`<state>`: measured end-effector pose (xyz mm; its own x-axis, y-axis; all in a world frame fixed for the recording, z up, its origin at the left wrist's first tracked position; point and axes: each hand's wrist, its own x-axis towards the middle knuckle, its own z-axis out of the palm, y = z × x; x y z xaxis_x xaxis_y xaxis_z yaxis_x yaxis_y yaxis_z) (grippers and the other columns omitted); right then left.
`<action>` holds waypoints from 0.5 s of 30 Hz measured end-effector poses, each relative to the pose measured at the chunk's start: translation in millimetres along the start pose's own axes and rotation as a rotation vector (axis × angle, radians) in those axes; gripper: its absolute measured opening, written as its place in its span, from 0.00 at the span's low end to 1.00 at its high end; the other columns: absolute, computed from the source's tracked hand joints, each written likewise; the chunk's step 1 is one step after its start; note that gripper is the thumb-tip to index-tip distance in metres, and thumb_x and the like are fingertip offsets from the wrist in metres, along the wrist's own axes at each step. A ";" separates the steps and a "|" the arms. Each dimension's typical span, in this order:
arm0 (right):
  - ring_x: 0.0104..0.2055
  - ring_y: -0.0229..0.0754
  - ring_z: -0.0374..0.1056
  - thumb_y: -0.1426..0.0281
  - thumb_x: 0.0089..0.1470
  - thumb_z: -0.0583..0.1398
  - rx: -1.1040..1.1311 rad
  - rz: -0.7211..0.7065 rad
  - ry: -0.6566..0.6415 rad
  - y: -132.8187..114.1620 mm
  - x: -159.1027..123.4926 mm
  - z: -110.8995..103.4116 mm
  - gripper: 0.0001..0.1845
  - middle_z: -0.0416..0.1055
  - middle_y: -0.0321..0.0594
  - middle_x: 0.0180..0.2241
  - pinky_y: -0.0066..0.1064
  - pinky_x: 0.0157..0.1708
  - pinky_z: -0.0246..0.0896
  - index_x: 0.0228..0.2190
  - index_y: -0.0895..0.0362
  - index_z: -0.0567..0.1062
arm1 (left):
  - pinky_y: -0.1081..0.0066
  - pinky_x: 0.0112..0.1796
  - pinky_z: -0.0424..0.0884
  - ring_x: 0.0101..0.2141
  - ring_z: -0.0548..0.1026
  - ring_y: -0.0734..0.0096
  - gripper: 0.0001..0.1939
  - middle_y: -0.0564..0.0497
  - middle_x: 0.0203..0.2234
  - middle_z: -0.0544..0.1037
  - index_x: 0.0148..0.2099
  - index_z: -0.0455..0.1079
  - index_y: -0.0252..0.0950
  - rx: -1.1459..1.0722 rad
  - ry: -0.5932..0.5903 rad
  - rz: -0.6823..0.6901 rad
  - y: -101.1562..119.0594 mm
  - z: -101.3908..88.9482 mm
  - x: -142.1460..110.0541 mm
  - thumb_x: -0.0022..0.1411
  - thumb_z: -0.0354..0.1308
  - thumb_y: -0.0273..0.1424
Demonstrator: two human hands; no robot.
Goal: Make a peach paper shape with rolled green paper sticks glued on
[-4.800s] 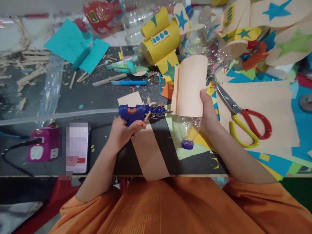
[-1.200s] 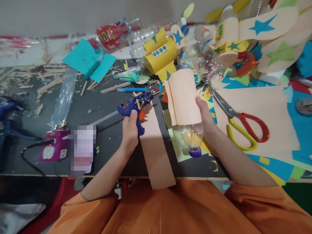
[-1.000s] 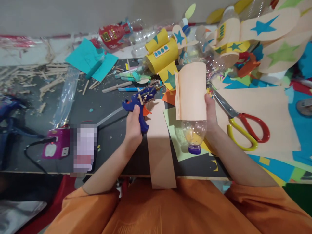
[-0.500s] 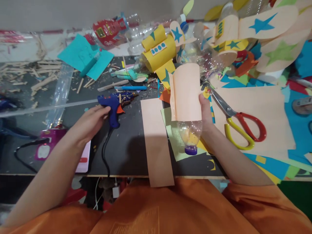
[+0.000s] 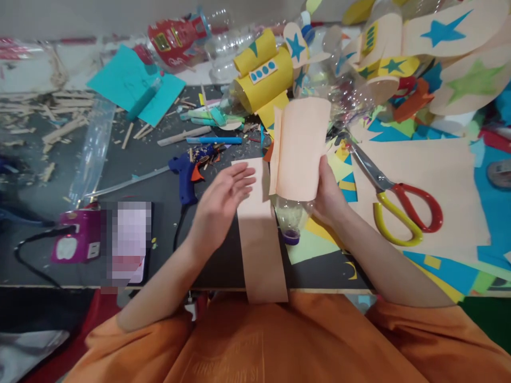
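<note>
My right hand (image 5: 329, 186) grips a clear plastic bottle (image 5: 293, 215) from its right side; the fingers behind it are hidden. Peach paper (image 5: 304, 149) wraps the bottle, its edge standing out along the left. The purple cap (image 5: 291, 237) points down toward me. My left hand (image 5: 227, 199) is empty, fingers stretched out, just left of the wrapped bottle and over the upper part of a peach paper strip (image 5: 263, 255). Left of that hand lies a blue glue gun (image 5: 184, 175) with an orange trigger and a long glue stick in its back.
Scissors (image 5: 389, 186) with red and yellow handles lie on peach paper at right. A phone (image 5: 131, 239) and a purple power box (image 5: 75, 236) sit at left. Behind are a yellow-wrapped bottle (image 5: 269, 80), a red-labelled bottle (image 5: 175, 42), turquoise paper (image 5: 107, 80) and wood scraps.
My left hand has let go of the glue gun and moved right toward the bottle. The glue gun now lies slightly further right. The wrapped bottle has shifted a little left and tilted.
</note>
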<state>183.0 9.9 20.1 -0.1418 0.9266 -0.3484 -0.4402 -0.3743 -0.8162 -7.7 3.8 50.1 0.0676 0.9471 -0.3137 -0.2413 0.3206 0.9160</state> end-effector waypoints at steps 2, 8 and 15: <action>0.61 0.52 0.65 0.39 0.51 0.52 -0.005 0.012 -0.019 1.7 1.5 0.7 0.37 0.76 0.41 0.51 0.47 0.56 0.66 0.51 0.50 0.71 | 0.64 0.50 0.71 0.47 0.76 0.65 0.16 0.46 0.47 0.77 0.47 0.71 0.37 -0.089 -0.051 -0.005 -14.3 12.1 8.7 0.62 0.53 0.40; 0.58 0.55 0.66 0.40 0.46 0.56 -0.048 0.036 -0.047 -1.4 0.3 0.6 0.38 0.76 0.44 0.49 0.49 0.54 0.67 0.51 0.52 0.71 | 0.64 0.48 0.71 0.42 0.76 0.66 0.23 0.47 0.44 0.78 0.51 0.69 0.38 -0.117 -0.131 0.025 -31.1 12.6 14.9 0.60 0.54 0.47; 0.58 0.56 0.66 0.47 0.41 0.64 -0.037 0.028 0.022 2.1 -3.2 2.1 0.35 0.72 0.43 0.54 0.50 0.55 0.67 0.48 0.51 0.70 | 0.64 0.45 0.72 0.40 0.76 0.67 0.24 0.46 0.45 0.79 0.51 0.67 0.38 -0.065 -0.142 0.067 -29.0 9.1 7.0 0.59 0.54 0.49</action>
<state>180.6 6.3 20.5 -0.1335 0.9149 -0.3810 -0.4033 -0.4013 -0.8223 8.6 1.3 23.6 0.1839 0.9603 -0.2097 -0.3115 0.2593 0.9142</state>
